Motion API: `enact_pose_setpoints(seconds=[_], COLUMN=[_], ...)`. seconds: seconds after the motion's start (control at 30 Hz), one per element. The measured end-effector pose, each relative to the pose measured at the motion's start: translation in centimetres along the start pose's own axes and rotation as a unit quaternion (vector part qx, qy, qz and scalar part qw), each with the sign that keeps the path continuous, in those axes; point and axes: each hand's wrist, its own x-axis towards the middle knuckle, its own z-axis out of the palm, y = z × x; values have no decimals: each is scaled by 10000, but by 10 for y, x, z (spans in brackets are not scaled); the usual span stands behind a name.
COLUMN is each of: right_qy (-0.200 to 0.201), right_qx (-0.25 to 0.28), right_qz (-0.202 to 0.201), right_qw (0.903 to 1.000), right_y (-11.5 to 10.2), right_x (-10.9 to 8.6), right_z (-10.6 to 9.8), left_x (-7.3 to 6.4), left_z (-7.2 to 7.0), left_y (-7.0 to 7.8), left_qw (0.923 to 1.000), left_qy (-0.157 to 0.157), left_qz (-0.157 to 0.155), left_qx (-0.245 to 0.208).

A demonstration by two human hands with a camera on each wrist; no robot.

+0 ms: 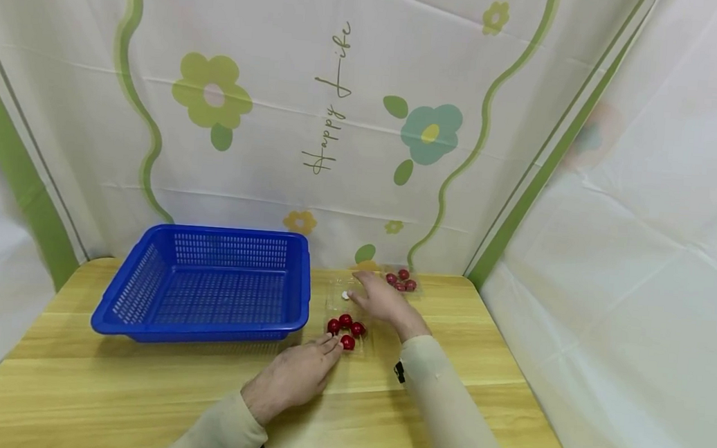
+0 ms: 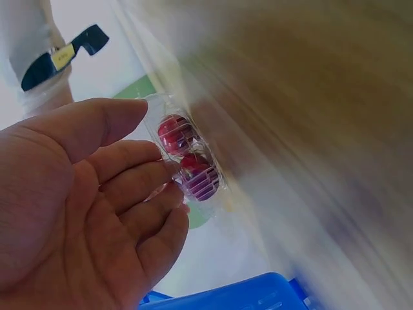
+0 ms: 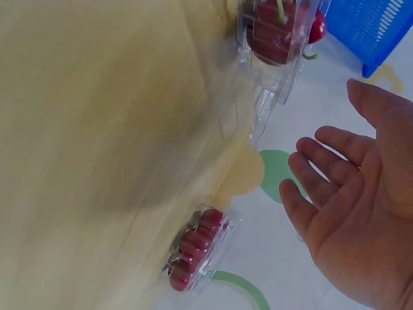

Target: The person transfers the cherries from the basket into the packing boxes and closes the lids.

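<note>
A clear plastic clamshell box [image 1: 368,337] lies open on the table with several dark red cherries [image 1: 347,342] in it; in the right wrist view one cherry [image 3: 274,39] shows its green stem. The raised or folded-back lid [image 1: 333,297] extends behind, with a small white spot [image 1: 345,295] on it. My left hand [image 1: 298,378] is at the box's near left side, its loosely extended fingers at the edge. Over the lid's right side hovers my right hand [image 1: 384,300], palm turned left and fingers relaxed, holding nothing. Whether it touches the lid is hard to tell.
A second clear box [image 3: 197,248] of cherries stands at the table's back edge, right of my right hand. To the left sits a large blue plastic basket [image 1: 201,338]. A printed white curtain [image 1: 264,141] hangs behind the wooden table [image 1: 103,393].
</note>
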Motion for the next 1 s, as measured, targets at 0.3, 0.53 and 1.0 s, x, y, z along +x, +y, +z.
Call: enact_pose_setpoints(seconds=[0.3,0.53,1.0], right_qy=[-296,-582,-562], right_qx=[-200,-737,-984], right_qz=[242,425,309], right_qw=[9991,9947,9931], right_y=[0,26,10], right_x=[36,76,65], right_z=[-3,20,-1], left_x=[1,0,-1], left_z=[19,1,-2], left_y=[-10,-2,0], left_qw=[9996,10000,9999], left_qy=[207,-24,26], left_qz=[169,51,135], left_qx=[-82,4,-24])
